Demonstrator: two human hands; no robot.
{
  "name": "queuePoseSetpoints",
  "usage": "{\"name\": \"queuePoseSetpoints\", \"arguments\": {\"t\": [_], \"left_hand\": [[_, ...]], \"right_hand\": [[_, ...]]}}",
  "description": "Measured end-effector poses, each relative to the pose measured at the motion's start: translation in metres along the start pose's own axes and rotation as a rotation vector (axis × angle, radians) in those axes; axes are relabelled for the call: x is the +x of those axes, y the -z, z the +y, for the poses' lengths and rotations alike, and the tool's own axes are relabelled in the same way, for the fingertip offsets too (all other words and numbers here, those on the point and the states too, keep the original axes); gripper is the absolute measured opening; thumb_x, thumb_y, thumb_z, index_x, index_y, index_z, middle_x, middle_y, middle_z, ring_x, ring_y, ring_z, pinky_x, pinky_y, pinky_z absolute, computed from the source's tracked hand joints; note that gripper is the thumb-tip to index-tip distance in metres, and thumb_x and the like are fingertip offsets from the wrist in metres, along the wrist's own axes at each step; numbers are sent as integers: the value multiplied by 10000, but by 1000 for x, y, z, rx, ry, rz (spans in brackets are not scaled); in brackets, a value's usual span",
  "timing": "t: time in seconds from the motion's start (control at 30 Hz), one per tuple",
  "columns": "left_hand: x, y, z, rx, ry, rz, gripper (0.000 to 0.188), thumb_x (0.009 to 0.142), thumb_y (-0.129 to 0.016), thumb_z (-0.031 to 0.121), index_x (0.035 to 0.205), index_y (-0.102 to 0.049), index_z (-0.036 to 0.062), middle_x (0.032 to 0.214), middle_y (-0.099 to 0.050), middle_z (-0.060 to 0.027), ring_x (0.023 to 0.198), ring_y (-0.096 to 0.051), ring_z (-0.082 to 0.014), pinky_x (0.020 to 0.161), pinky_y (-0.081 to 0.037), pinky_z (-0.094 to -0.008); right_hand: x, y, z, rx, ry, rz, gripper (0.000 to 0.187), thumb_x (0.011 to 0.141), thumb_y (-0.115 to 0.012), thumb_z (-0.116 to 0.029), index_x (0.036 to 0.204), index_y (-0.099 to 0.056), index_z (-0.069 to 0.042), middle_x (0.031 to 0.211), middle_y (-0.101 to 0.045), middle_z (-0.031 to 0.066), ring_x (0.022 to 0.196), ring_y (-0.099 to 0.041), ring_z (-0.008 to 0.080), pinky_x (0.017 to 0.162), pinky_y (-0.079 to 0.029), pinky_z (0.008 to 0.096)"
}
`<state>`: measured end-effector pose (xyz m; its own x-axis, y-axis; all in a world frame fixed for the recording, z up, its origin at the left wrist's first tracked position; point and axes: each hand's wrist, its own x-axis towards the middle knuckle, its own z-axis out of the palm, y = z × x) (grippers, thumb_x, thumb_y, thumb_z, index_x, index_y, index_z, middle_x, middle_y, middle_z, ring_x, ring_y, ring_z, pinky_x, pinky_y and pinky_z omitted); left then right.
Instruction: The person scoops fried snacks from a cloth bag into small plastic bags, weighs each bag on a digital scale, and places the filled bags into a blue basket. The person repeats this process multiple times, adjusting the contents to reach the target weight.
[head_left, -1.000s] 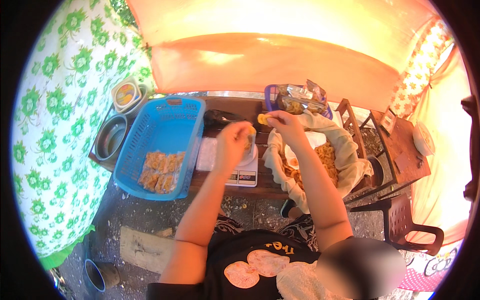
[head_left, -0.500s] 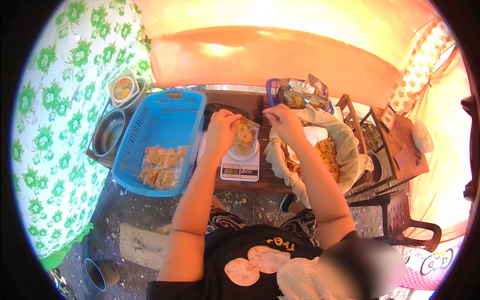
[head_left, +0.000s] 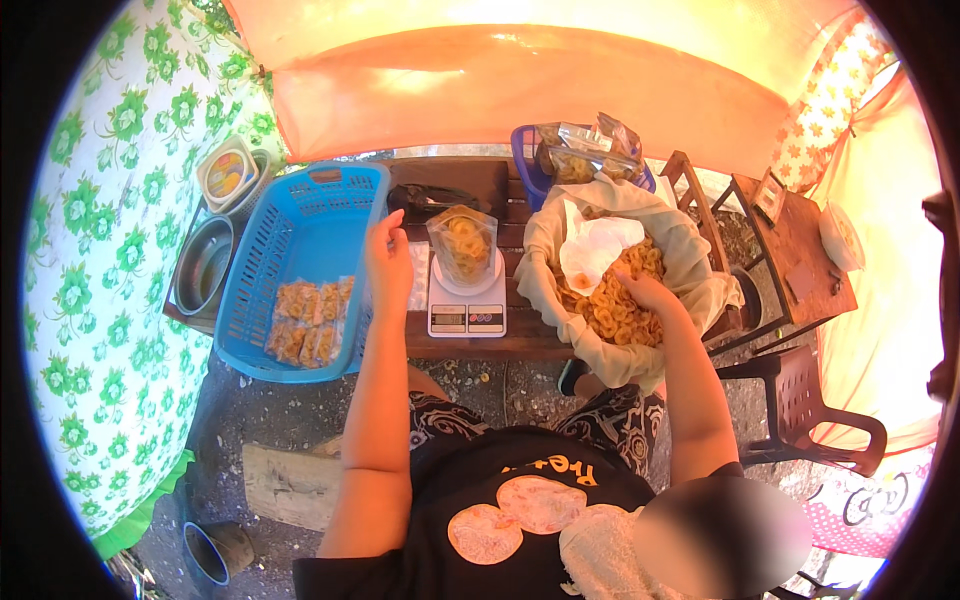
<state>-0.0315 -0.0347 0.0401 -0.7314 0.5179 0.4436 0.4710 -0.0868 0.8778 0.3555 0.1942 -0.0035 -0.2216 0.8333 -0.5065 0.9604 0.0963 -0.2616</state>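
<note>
A clear plastic bag of yellow ring-shaped chips (head_left: 466, 245) stands upright on the round plate of a white kitchen scale (head_left: 467, 312). Just left of the bag, apart from it, my left hand (head_left: 388, 262) is raised with nothing in it, fingers loosely apart. My right hand (head_left: 652, 295) reaches into a heap of loose chips (head_left: 615, 318) in a container lined with beige cloth (head_left: 545, 300). Its fingertips are among the chips, so their grip is hidden. A white paper or plastic piece (head_left: 600, 250) lies on the heap beside that hand.
At left, a blue plastic basket (head_left: 300, 215) holds several small packed bags (head_left: 310, 320). Behind the cloth-lined container, a purple-blue basket (head_left: 530, 165) holds filled bags (head_left: 590, 150). A metal pot (head_left: 204, 265) stands far left. A brown chair (head_left: 800, 410) is at right.
My right hand has gone from beside the bag down into the loose chips. My left hand has let go of the bag's top and moved left; the bag stays on the scale.
</note>
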Motion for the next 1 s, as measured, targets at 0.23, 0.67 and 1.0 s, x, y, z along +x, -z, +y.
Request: {"name": "queuePoseSetpoints", "arguments": {"t": [0.23,0.67,1.0], "left_hand": [[-14,4,-13,-29,109,8,243,960,-511,63,1169,-634,72,1155,-637,-71,1041,-584,-180,850,-475,-316],[-16,8,-2,-190,217,66,253,979,-464,51,1186,-609,31,1160,-619,-71,990,-578,-145,831,-478,-280],[-52,-30,76,11,-405,10,210,922,-506,-18,1096,-617,18,1052,-600,-102,947,-577,-200,782,-467,-294]], "right_hand": [[-28,-3,0,-44,214,169,627,769,-743,-376,1227,-538,-1,1120,-618,250,1044,-611,362,868,-500,409],[-63,49,1,794,217,-124,257,943,-524,-86,1193,-581,-71,1081,-649,61,1022,-642,150,726,-485,268],[-68,45,4,1259,226,-235,250,988,-527,-151,1199,-554,-18,1063,-649,72,1024,-661,209,806,-534,298]]}}
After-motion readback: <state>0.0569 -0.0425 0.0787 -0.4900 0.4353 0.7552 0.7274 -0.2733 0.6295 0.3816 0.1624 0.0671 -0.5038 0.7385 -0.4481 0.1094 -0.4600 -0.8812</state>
